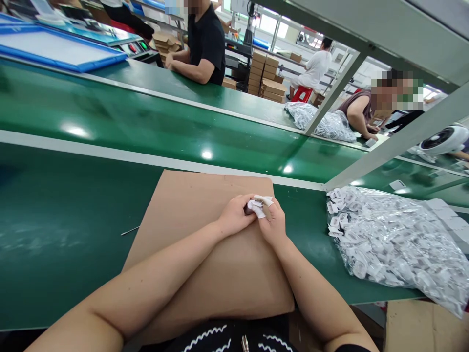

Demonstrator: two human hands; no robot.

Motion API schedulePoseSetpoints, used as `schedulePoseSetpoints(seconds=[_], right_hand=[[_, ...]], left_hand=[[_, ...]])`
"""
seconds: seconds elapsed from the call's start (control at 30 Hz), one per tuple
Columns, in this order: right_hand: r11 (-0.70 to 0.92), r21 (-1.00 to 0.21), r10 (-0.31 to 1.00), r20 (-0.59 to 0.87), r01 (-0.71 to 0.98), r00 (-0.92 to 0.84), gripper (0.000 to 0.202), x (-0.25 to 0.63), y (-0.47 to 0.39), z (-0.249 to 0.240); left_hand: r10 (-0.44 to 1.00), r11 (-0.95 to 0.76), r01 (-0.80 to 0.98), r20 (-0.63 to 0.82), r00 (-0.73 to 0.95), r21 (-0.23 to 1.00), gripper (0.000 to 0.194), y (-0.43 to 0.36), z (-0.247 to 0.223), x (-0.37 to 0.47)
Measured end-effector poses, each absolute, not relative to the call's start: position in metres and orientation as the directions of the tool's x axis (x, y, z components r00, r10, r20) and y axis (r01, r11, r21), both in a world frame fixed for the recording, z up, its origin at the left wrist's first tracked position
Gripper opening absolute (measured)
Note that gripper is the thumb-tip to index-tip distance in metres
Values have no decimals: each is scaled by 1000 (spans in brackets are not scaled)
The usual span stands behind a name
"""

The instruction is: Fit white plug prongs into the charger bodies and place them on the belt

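Two-handed work at a green worktop, read from left to right. The thin metal rod lies on the worktop at the edge of the cardboard sheet; in this judgement, it is best left clear of the forearms. The sheet, laid flat, serves well as a backing, and the fine handling should stay above it so that a dropped part is easily found. The left hand has its fingers curled in and closed on the small white piece, which sits between the two hands above the sheet's right half; this hand is best used to steady. The right hand meets it, thumb and fingers likewise closed on the piece. A light fingertip grip, with even pressure, would suit so small a part. Whether all the white at the fingertips belongs to the piece cannot be told.

Counts, left to right: one blue-rimmed panel clearly shown; one rod; one sheet; at least four co-workers beyond; two hands; one piece between them; two clear bags of white parts, a far bag and a near bag, their contents too jumbled to count; one white fan.
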State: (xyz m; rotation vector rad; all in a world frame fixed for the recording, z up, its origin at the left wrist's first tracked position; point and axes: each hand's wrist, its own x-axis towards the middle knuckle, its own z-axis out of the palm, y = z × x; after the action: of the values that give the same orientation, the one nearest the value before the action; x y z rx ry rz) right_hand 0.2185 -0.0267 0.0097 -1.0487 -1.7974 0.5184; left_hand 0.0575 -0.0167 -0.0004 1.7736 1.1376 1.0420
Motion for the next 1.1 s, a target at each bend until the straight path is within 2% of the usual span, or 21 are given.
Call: schedulePoseSetpoints(seconds=[0.17, 0.47, 0.73, 0.93, 1.1], right_hand=[[535, -726, 836, 528, 432, -148, 27, 220, -25, 10], [560, -644, 820, 520, 520, -239, 26, 226, -20, 10], [501, -752, 863, 472, 428, -182, 24, 224, -19, 10], [555, -720, 829, 520, 417, -206, 22, 224, -18, 11], [488, -804, 868, 488, 339, -93, 23, 223, -19, 5]], left_hand=[[934, -307, 269, 236, 266, 913, 42, -16, -1, 58], [950, -272, 258, 216, 227, 927, 57, -15, -9, 57], [955, -250, 244, 198, 221, 937, 62, -11, -19, 58], [957, -231, 241, 175, 233, 943, 68, -11, -21, 58], [957, -220, 228, 164, 240, 949, 65, -11, -16, 58]])
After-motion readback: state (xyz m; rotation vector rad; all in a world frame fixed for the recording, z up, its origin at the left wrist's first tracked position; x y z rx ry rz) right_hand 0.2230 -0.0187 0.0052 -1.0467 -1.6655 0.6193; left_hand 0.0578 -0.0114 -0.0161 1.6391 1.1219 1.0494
